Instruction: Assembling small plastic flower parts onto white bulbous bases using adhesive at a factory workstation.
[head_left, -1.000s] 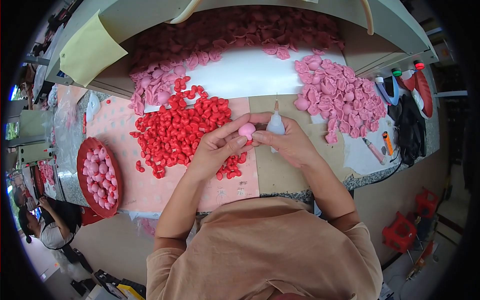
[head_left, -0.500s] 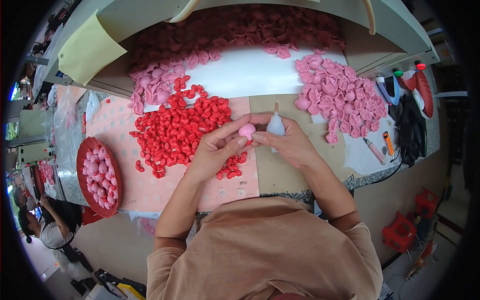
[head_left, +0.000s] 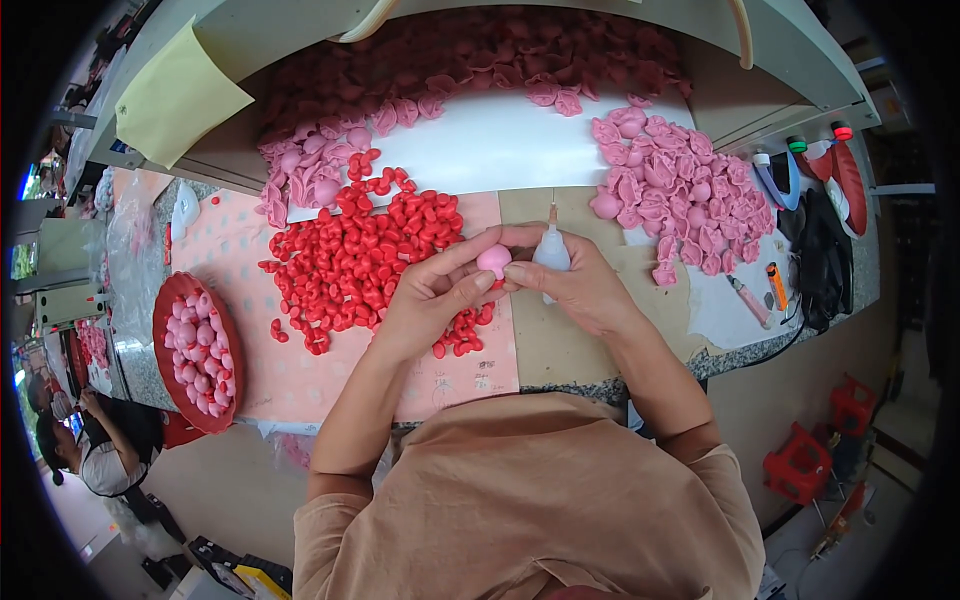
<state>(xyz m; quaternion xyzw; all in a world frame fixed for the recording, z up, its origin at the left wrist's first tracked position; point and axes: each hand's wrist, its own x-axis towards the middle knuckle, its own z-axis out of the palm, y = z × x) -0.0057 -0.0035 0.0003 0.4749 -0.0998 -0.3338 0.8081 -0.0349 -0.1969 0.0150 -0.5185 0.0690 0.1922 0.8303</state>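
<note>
Granite-topped workbench (head_left: 864, 265) carries loose red pieces (head_left: 350, 255) left of centre and pink petal-like pieces (head_left: 685, 190) to the right. Left hand (head_left: 436, 296): thumb and fingers closed on a pink ball (head_left: 493, 260), held between both hands. Right hand (head_left: 588, 292): thumb against the ball's lower edge, needle-tipped bottle (head_left: 552, 250) also held; finger contact there is apparently firm, though partly hidden.

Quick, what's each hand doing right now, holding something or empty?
Left hand: closed, holding a pink ball.
Right hand: closed, needle-tipped squeeze bottle in its grip, thumb at the ball.
</note>
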